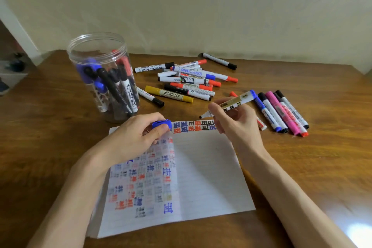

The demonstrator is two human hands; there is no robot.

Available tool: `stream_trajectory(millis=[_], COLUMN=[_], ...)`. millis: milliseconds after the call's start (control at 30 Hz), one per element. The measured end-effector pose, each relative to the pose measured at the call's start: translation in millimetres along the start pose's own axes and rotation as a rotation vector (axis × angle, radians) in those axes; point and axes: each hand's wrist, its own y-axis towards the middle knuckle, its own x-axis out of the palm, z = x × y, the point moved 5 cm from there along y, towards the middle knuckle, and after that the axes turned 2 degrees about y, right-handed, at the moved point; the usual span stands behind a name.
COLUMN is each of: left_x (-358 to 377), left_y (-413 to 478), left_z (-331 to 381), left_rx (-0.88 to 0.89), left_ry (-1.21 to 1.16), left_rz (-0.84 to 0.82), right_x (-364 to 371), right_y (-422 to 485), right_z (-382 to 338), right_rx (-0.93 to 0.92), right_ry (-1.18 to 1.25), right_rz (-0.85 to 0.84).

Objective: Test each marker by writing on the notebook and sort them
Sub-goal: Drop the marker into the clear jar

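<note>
1. Your right grip (235,119) pinches an uncapped marker (233,102) over the notebook (201,167) top edge; left grip (141,133), on the page, pinches the blue cap (162,124).
2. Several marks written, a sorted row (281,112) lies right; the pile (191,78) likely remains.

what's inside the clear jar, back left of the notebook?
The clear jar holds capped markers leaning at angles: several blue and black, at least one red. One barrel reads WHITEBOARD MARKER. They overlap, so the count and the jar's bottom cannot be made out.
</note>
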Motion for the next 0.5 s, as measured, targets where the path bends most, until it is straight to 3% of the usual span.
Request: stream_trajectory(millis=[300,500], left_x=[1.6,-0.9], left_y=[3.3,3.9], left_z=[-0.6,1.8], left_rx=[-0.012,0.034], left_ry=[0.06,0.024], left_rz=[0.03,0.108], right_x=[35.9,48.2], right_y=[-4.5,-9.7], right_z=[-6.1,3.4], right_rx=[0.088,0.098], right_ry=[-0.177,-0.134], right_rz=[-0.178,-0.013])
